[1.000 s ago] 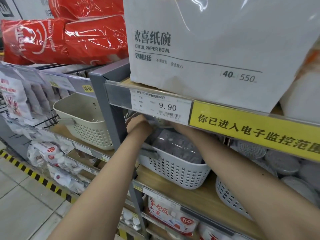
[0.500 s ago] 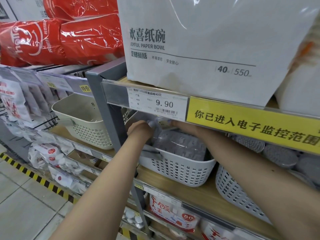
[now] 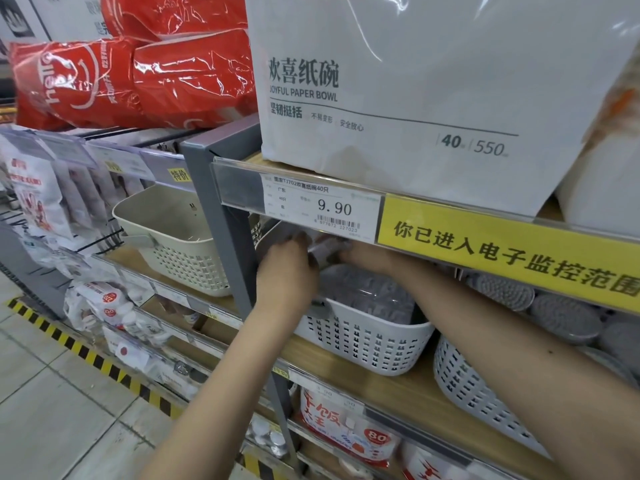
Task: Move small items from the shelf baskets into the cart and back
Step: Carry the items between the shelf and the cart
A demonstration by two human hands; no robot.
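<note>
A wooden shelf (image 3: 398,382) on a grey metal upright (image 3: 221,216) is carrying a white perforated plastic basket (image 3: 367,344). The basket is sitting near the shelf's front edge and is holding clear plastic packs of grey ribbed items (image 3: 367,296), heaped above its rim. A second, rounder perforated basket (image 3: 478,386) is standing just beside it to the right, with round grey textured discs (image 3: 561,313) lying above it.

The left hand (image 3: 287,275) is reaching over the left end of the basket, its fingers curling around a clear glossy pack (image 3: 320,249) just under the price rail (image 3: 311,202). The right hand (image 3: 363,254) is meeting the same pack from the right; its fingers are largely hidden behind the rail and the pack, so I cannot tell whether they are spread or pinching.

The upper shelf is bearing a large white paper bowl package (image 3: 415,91) with a matte wrapper and grey print. A yellow notice strip (image 3: 502,251) is running along the rail. To the left, red glossy film-wrapped packs (image 3: 138,81) are lying on top, and a cream perforated basket (image 3: 173,237) is standing on the neighbouring shelf. The floor (image 3: 52,410) is showing pale tiles with a yellow-and-black hazard stripe (image 3: 86,355) along the shelf foot.
</note>
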